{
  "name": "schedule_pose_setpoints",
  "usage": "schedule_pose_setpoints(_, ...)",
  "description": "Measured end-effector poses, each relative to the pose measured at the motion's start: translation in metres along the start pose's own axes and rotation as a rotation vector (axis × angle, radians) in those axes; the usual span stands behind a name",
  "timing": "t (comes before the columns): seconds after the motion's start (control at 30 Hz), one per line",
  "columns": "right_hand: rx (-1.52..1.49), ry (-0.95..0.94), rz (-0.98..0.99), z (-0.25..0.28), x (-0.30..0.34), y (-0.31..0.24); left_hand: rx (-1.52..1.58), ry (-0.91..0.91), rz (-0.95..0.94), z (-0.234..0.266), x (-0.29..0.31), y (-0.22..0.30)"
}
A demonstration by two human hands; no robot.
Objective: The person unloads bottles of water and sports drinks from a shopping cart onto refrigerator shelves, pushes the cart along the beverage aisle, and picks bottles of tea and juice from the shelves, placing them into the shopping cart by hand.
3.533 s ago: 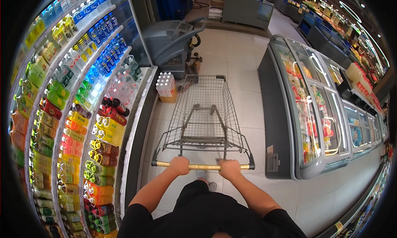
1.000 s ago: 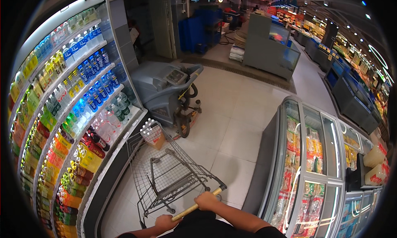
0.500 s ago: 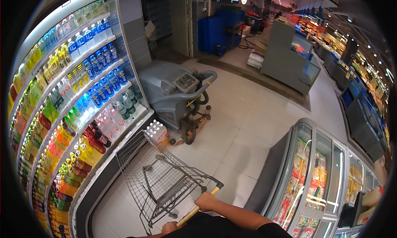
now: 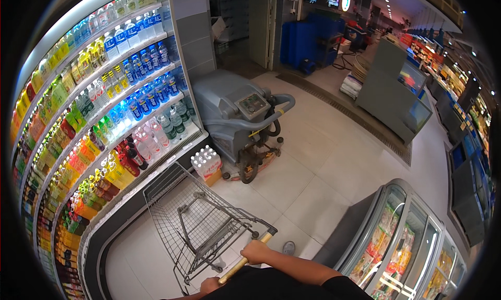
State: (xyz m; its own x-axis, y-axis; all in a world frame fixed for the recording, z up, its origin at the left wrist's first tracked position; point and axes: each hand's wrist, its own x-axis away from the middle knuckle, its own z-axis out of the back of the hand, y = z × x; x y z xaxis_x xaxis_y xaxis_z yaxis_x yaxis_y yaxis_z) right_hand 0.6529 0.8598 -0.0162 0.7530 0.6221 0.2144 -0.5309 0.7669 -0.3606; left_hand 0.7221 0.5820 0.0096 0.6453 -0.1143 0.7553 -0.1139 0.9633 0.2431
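Note:
Both of my hands grip the yellowish handle (image 4: 233,270) of a wire shopping cart (image 4: 201,224). My right hand (image 4: 255,252) is wrapped round the handle near its far end. My left hand (image 4: 210,285) is closed on its nearer end, low in the picture, with part of that arm hidden. No goods show in the grey wire basket. The cart stands at an angle on the pale tiles, its left side close to the base of a lit drinks cooler (image 4: 180,155).
A grey floor-scrubbing machine (image 4: 229,112) stands ahead beside the cooler. A pack of bottles (image 4: 206,163) sits on the floor by it. To the right is a glass-topped freezer (image 4: 386,237). Farther off are a grey counter (image 4: 383,86) and blue bins (image 4: 300,42). A shoe (image 4: 288,247) shows near the handle.
My view has turned left and moved slightly forward, so the scrubbing machine, cooler and freezer sit farther right. A shoe has come into view. Both hands keep their hold on the cart handle.

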Motion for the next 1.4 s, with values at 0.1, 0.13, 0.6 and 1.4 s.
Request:
schedule_pose_setpoints(0.1, 0.019, -0.014, 0.063, 0.009, 0.008, 0.026, 0.029, 0.033, 0.026, -0.027, -0.019, 0.01)
schedule_pose_setpoints(0.13, 0.032, 0.001, 0.101, 0.014, 0.01, 0.035, 0.024, 0.03, 0.024, -0.035, -0.023, 0.015)
schedule_pose_setpoints(0.6, 0.114, 0.035, 0.317, 0.038, 0.034, 0.154, 0.229, 0.154, 0.287, -0.067, -0.025, 0.169)
schedule_pose_setpoints(1.4, 0.134, -0.154, 0.542, 0.122, -0.042, 0.289, 0.356, 0.255, 0.312, -0.028, -0.102, 0.287)
